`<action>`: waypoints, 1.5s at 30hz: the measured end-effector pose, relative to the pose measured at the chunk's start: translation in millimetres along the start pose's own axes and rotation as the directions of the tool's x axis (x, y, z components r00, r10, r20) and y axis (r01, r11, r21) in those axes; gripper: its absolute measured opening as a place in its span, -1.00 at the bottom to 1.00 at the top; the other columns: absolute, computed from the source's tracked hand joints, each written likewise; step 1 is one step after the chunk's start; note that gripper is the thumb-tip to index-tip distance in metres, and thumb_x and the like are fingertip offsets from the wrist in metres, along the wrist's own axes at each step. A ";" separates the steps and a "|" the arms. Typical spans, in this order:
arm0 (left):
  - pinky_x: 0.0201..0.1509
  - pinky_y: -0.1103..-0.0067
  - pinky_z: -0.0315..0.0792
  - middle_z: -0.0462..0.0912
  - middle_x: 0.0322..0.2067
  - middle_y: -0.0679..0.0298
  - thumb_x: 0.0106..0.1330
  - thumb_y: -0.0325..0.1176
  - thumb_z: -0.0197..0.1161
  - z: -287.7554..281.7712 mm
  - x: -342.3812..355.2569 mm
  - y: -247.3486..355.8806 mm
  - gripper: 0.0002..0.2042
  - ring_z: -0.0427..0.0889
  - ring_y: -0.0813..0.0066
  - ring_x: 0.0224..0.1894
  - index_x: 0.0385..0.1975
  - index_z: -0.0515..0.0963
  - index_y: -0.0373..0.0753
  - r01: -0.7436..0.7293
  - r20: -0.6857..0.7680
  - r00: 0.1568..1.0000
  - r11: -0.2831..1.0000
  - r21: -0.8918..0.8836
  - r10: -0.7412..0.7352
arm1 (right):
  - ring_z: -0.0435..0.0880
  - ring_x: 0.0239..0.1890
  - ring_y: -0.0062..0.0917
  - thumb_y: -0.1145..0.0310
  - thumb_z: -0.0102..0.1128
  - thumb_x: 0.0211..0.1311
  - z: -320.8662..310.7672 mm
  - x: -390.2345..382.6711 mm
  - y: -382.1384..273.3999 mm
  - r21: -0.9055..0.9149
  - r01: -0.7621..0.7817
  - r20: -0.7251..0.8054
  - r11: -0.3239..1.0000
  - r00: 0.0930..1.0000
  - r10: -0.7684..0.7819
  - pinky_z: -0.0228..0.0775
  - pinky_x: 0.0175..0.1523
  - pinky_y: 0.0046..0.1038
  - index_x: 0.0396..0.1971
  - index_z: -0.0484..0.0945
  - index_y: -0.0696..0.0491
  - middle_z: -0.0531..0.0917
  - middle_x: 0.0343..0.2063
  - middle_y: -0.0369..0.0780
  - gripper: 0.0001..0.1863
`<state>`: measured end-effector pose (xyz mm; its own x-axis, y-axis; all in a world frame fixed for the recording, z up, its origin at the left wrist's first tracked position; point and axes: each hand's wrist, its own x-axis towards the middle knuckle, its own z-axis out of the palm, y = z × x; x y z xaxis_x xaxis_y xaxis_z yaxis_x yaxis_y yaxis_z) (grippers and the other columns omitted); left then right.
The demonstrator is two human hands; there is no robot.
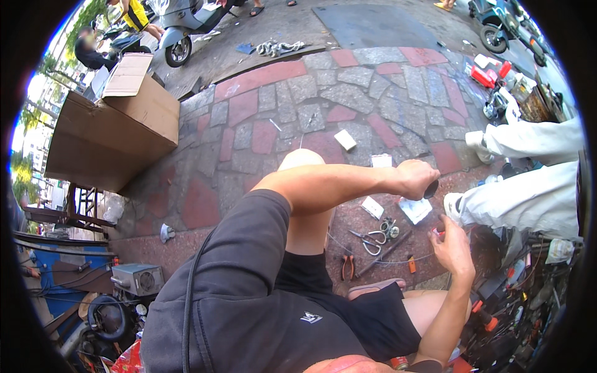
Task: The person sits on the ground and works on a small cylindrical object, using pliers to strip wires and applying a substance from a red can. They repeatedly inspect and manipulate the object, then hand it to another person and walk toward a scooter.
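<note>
At the left of the frame, a large brown cardboard box (pixel 84 140) with an open flap is seen; below it, at lower left, a grey metal box-shaped device (pixel 140 280) with a handle is placed. At upper left, a silver-grey scooter (pixel 189 18) is parked. Near the centre, a small cream-coloured rectangular block (pixel 345 140) is laid on stone paving. Below centre, orange-handled pliers (pixel 347 267) and, just to their right, silver ring-handled scissors (pixel 371 242) are laid on the reddish ground. Right of centre, a dark round-ended object (pixel 431 189) is held in the left hand (pixel 415 178), whose fingers are closed around it. Below and to the right, the fingers of the right hand (pixel 453 247) are bent at a small red object (pixel 439 234), mostly hidden; whether it is gripped cannot be told. At the far right, another person's pale trousers (pixel 528 196) are seen.
</note>
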<state>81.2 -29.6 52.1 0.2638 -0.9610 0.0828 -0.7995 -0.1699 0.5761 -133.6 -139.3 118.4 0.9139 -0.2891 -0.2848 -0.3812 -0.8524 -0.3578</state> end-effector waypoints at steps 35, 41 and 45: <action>-0.09 0.10 0.54 0.67 -0.32 -0.10 -0.02 -0.53 0.32 0.1 4.4 4.1 -0.71 0.69 -0.19 -0.15 -0.24 0.55 -0.36 -0.011 0.020 1.000 1.000 -0.001 0.011 | 0.63 0.11 0.05 0.30 0.37 0.27 -4.6 -1.0 1.6 0.002 -0.048 0.030 0.999 0.998 0.048 0.45 0.23 -0.07 0.18 0.49 0.25 0.65 0.00 0.15 -0.45; -0.09 0.11 0.55 0.68 -0.30 -0.07 -0.03 -0.55 0.31 -0.9 4.2 6.1 -0.71 0.70 -0.17 -0.13 -0.23 0.55 -0.36 0.005 0.031 1.000 1.000 -0.004 -0.005 | 0.63 0.10 0.05 0.29 0.37 0.27 -5.6 -2.6 2.8 0.023 -0.028 0.017 0.999 0.999 0.028 0.45 0.22 -0.06 0.16 0.48 0.27 0.66 -0.03 0.16 -0.46; -0.09 0.12 0.56 0.69 -0.29 -0.06 -0.02 -0.56 0.31 0.9 3.8 6.7 -0.71 0.70 -0.17 -0.13 -0.23 0.56 -0.35 0.002 0.024 1.000 1.000 -0.018 -0.001 | 0.63 0.10 0.06 0.30 0.37 0.27 -5.2 -3.7 4.2 0.032 -0.043 0.029 0.999 0.999 0.042 0.44 0.22 -0.06 0.16 0.48 0.27 0.65 -0.03 0.16 -0.46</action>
<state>76.4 -34.6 55.5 0.2516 -0.9658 0.0624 -0.7895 -0.1675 0.5905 -137.8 -144.1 122.6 0.8928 -0.3116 -0.3252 -0.4240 -0.8250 -0.3735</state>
